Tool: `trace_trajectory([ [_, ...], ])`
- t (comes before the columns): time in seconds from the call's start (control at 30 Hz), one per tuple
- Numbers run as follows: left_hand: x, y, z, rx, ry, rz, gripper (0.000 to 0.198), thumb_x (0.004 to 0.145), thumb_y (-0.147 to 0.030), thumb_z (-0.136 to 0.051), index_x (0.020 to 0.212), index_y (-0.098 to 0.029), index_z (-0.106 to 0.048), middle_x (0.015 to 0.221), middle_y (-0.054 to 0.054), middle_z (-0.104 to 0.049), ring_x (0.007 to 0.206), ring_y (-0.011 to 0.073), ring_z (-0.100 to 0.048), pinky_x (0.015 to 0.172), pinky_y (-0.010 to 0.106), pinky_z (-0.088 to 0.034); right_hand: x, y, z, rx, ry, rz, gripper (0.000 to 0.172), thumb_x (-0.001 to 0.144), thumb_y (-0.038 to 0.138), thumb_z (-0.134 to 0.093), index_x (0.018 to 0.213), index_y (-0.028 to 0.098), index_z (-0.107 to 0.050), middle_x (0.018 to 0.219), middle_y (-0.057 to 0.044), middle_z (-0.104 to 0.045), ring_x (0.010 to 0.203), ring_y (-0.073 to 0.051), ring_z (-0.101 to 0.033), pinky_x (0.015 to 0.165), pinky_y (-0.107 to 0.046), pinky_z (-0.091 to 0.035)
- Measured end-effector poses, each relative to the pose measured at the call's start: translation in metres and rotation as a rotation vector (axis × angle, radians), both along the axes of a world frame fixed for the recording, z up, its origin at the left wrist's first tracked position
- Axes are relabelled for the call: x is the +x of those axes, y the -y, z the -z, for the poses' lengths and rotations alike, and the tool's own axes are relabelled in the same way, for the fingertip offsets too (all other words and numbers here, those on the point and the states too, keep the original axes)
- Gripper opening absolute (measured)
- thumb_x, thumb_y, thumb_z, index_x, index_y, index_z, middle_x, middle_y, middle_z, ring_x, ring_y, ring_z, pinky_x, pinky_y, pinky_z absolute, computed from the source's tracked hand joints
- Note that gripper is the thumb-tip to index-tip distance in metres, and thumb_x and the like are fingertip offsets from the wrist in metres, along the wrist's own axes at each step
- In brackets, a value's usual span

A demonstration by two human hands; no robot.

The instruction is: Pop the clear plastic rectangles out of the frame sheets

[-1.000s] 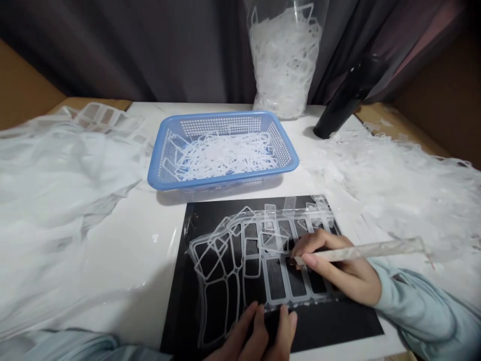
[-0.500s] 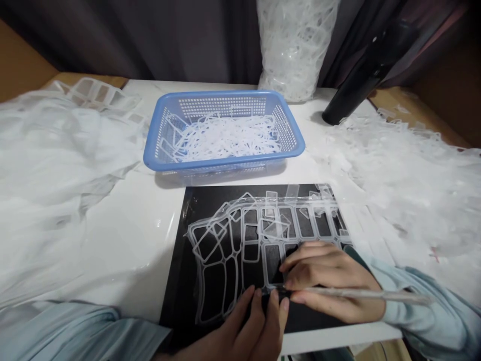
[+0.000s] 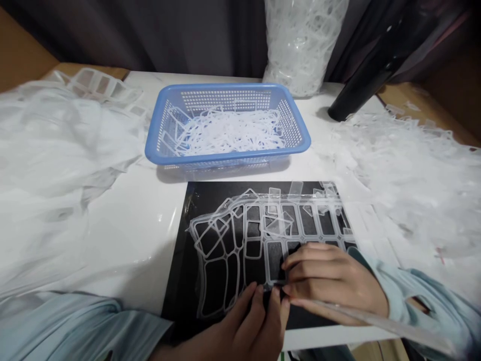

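A clear plastic lattice of rectangular cells [image 3: 240, 235] lies on a black sheet [image 3: 210, 193], with loose clear frames on its upper part. My left hand [image 3: 244, 321] rests at the sheet's near edge, its fingertips on the lattice's lower border. Just to the right, my right hand [image 3: 330, 281] lies on the lattice with its fingers curled. It grips a long clear rod [image 3: 383, 326], which runs out toward the lower right. The rod's tip is hidden under the fingers. The two hands nearly touch.
A blue mesh basket [image 3: 225, 159] of white plastic strips stands beyond the sheet. Heaps of white plastic film [image 3: 56, 150] and offcuts [image 3: 409, 175] lie on both sides of the white table top [image 3: 128, 240]. A clear bag of scraps [image 3: 304, 45] and a black cylinder [image 3: 376, 75] stand behind.
My right hand has moved down from the lattice's middle to its lower border, and the rod has swung from pointing right to pointing lower right. The view has tilted slightly.
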State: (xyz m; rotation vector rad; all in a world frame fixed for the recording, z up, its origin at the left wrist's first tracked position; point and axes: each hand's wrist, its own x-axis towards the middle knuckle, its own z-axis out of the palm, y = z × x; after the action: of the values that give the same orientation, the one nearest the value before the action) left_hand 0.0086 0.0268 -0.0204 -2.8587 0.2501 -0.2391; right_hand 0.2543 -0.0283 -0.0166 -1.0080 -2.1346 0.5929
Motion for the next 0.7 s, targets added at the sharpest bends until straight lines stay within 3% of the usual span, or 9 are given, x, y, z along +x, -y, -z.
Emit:
trace_trajectory([
  [0.23, -0.0017, 0.0016, 0.0015, -0.069, -0.001, -0.028, 0.039, 0.097, -0.026, -0.038, 0.126, -0.011, -0.059, 0.129, 0.009, -0.06, 0.107, 0.0214, -0.063, 0.097, 0.038, -0.045, -0.0024, -0.0003, -0.0009, -0.041, -0.058, -0.002, 0.013, 0.097, 0.015, -0.052, 0.101, 0.012, -0.064, 0.085, -0.01, -0.069, 0.092, -0.02, -0.066, 0.081, -0.033, -0.057],
  [0.7, -0.0013, -0.0034, -0.0034, 0.003, 0.012, -0.004, 0.037, 0.096, -0.023, -0.04, 0.124, -0.012, -0.06, 0.129, 0.009, -0.062, 0.112, 0.0217, -0.062, 0.099, 0.037, -0.043, -0.0013, -0.0006, -0.0039, -0.111, -0.101, 0.02, 0.012, 0.096, 0.014, -0.052, 0.1, 0.012, -0.063, 0.086, -0.01, -0.069, 0.09, -0.019, -0.066, 0.08, -0.032, -0.057],
])
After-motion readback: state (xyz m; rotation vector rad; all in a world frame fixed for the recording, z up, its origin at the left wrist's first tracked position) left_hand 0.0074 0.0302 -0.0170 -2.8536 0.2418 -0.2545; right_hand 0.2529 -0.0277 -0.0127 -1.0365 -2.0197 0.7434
